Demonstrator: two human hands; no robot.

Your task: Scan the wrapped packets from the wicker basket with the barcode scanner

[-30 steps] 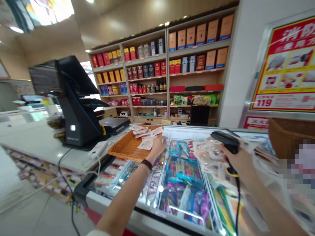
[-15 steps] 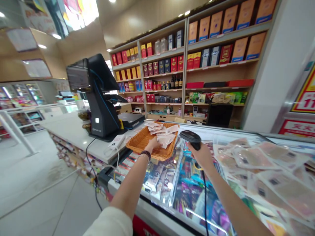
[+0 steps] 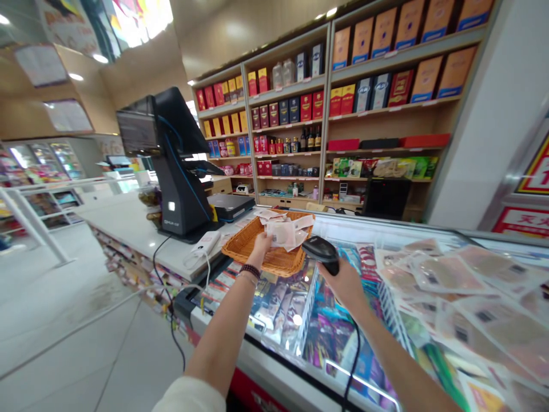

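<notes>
My left hand (image 3: 261,247) is over the orange wicker basket (image 3: 240,246), its fingers closed on the edge of a clear flat packet (image 3: 283,233). Several similar packets (image 3: 271,216) lie behind it in the basket. In my right hand (image 3: 343,281) is a black barcode scanner (image 3: 321,252), its head pointing left toward the held packet. A black cable (image 3: 355,355) hangs from the scanner. The basket rests on the glass top of a freezer chest (image 3: 317,337).
At the right, many flat clear packets (image 3: 484,315) are heaped on the glass. A black cash register screen (image 3: 180,166) stands at the left on a white counter (image 3: 124,229), beside a white power strip (image 3: 206,243). Shelves of boxes (image 3: 283,129) line the back wall.
My left hand has lifted a packet up from the basket, its face now showing. The scanner in my right hand has moved left and slightly down, closer to the packet.
</notes>
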